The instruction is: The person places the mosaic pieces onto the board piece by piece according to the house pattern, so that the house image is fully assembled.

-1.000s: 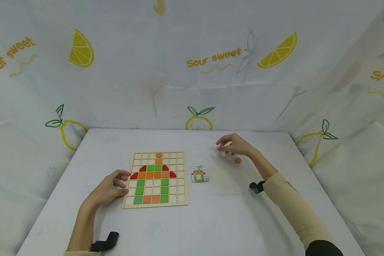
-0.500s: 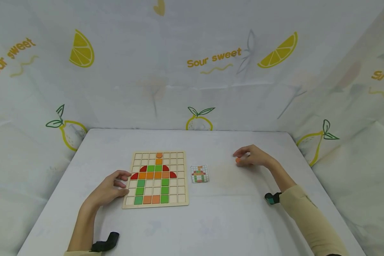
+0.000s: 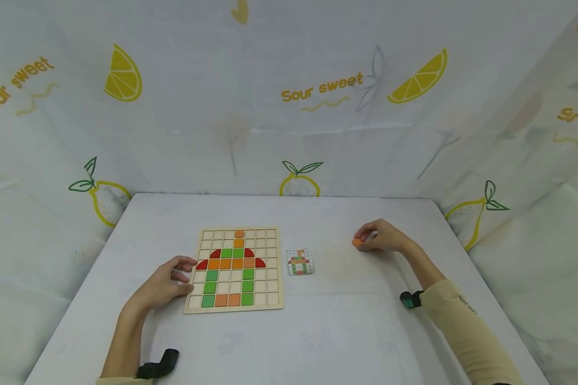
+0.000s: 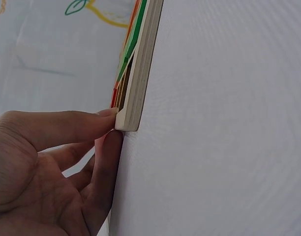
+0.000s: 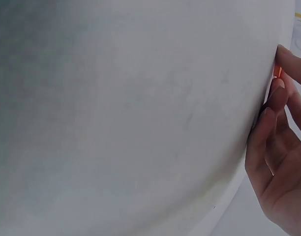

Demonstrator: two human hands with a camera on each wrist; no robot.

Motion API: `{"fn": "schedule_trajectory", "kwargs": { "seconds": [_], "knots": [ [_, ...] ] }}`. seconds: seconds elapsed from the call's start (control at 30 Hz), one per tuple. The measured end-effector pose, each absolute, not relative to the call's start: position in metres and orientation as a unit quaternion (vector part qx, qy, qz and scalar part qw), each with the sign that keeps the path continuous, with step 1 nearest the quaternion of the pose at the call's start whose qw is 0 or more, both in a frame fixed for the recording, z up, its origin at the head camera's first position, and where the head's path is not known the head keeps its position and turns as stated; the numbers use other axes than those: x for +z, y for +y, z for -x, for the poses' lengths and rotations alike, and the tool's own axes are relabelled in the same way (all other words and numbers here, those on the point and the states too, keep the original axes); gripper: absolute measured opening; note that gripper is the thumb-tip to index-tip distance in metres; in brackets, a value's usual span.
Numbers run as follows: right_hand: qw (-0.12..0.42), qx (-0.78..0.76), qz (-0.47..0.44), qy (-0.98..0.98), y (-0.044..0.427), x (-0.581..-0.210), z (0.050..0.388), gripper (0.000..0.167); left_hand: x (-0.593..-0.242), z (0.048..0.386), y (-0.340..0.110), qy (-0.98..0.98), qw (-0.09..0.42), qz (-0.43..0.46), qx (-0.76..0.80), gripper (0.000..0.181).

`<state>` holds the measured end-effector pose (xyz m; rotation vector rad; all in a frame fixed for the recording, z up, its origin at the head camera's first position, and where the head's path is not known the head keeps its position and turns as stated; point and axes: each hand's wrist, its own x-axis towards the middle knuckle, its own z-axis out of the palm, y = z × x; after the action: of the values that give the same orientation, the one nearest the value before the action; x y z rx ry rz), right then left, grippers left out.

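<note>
A wooden grid board (image 3: 272,287) lies on the table, filled in part with red, orange and green pieces. At its left edge, my left hand (image 3: 160,282) touches the frame with thumb and fingertips. The left wrist view shows the thumb (image 4: 76,127) against the board's edge (image 4: 135,93). To the right, my right hand (image 3: 380,235) pinches an orange round piece (image 3: 357,242) at the tabletop. Fingers hide most of that orange piece (image 5: 277,72) in the right wrist view.
A small pattern card (image 3: 300,262) with a matching coloured design lies just right of the board. The white table (image 3: 289,342) meets a lemon-print cloth (image 3: 250,139) behind it.
My right hand has moved right and slightly nearer to the orange round piece and taken hold of it. The left hand and the board have stayed in place.
</note>
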<state>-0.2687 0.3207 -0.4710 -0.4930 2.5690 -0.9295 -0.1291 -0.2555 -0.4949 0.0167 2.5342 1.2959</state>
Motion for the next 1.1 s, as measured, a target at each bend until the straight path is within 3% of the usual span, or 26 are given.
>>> {"fn": "schedule_trajectory", "kwargs": {
  "seconds": [0.5, 0.73, 1.1],
  "knots": [
    [0.148, -0.34, 0.196, 0.908, 0.286, -0.466, 0.283, 0.022, -0.496, 0.131, -0.257, 0.88, 0.147, -0.018, 0.451, 0.058],
    [0.141, -0.38, 0.221, 0.887, 0.23, -0.449, 0.288, 0.025, -0.495, 0.133, -0.258, 0.88, 0.141, -0.027, 0.452, 0.058],
    [0.138, -0.38, 0.293, 0.866, 0.117, -0.453, 0.293, 0.02, -0.496, 0.132, -0.258, 0.88, 0.144, -0.022, 0.453, 0.059]
  ]
}}
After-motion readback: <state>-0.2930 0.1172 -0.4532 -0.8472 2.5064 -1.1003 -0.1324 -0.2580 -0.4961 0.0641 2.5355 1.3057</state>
